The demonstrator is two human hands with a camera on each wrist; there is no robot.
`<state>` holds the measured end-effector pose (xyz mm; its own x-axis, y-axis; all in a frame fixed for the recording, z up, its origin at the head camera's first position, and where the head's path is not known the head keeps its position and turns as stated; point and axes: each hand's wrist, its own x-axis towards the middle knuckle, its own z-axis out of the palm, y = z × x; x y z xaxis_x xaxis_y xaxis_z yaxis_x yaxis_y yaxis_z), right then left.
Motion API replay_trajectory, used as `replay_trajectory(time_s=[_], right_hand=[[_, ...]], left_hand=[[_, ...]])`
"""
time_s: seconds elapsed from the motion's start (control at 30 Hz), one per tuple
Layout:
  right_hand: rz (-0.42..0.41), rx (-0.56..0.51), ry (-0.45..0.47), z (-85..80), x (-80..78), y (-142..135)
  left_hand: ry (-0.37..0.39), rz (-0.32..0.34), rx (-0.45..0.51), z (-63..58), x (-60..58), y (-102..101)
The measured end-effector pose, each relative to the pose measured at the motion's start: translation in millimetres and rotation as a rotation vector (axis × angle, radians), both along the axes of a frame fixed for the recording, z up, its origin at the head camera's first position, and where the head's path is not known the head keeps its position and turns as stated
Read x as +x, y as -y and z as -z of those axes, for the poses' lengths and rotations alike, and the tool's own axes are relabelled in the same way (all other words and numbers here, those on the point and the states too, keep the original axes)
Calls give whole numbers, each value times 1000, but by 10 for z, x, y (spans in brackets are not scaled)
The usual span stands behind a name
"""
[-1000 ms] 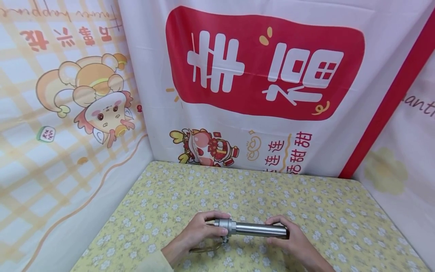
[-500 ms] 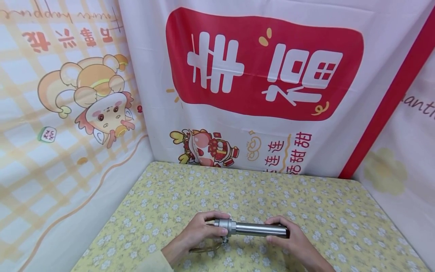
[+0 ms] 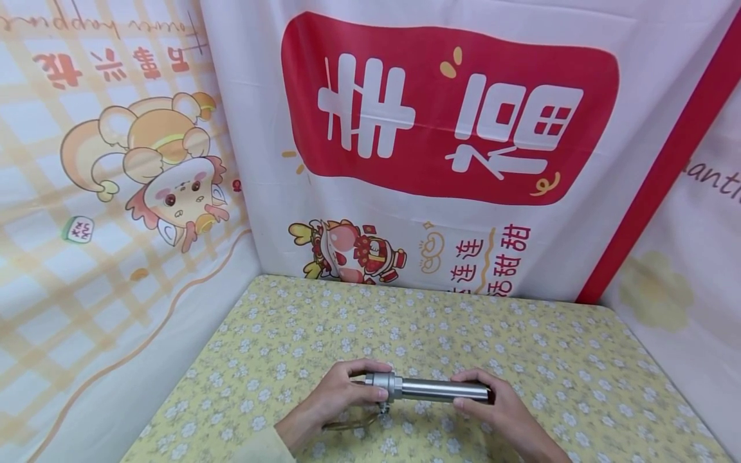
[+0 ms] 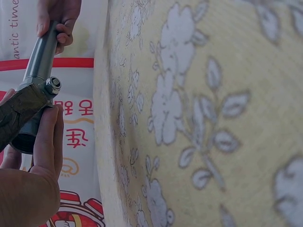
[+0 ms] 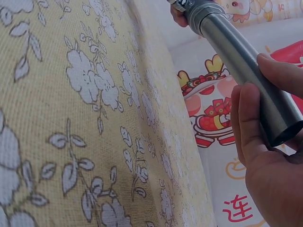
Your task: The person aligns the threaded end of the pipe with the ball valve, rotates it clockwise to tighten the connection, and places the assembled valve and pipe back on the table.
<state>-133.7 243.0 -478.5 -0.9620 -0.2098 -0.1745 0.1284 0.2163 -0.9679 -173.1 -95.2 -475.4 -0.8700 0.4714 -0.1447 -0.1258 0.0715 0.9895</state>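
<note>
A metal ball valve (image 3: 382, 381) with a straight steel pipe (image 3: 442, 390) joined to its right side is held level, close over the cloth. My left hand (image 3: 332, 393) grips the valve body between thumb and fingers. Around the pipe's far right end my right hand (image 3: 498, 405) curls, thumb on the near side. Below the valve runs its lever (image 4: 21, 113), covered in dark wrapping and fixed at a shiny stem nut (image 4: 53, 85). In the right wrist view, the pipe's open end (image 5: 286, 132) faces the right palm.
A yellow floral cloth (image 3: 417, 328) covers the table beneath both hands. Printed fabric hangs on three sides: a checked left curtain (image 3: 116, 257), a back curtain (image 3: 255, 128) with a red panel, and a pale right curtain (image 3: 695, 257).
My right thumb has shifted slightly upward on the pipe. The left hand and valve stay in place.
</note>
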Motion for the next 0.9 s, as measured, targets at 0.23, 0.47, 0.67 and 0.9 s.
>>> replay_trajectory(time_s=[0.23,0.47,0.67,0.9], right_hand=[[19,9,7,-4,4,7],[34,10,13,-1,7,14],[43,16,8,-3,2,24],[69,21,-8,-8,4,54]], left_hand=[[2,1,2,-4,1,-3],[5,6,8,0,2,-5],[9,5,7,-2,5,-4],[9,-1,-1,-4,9,-5]])
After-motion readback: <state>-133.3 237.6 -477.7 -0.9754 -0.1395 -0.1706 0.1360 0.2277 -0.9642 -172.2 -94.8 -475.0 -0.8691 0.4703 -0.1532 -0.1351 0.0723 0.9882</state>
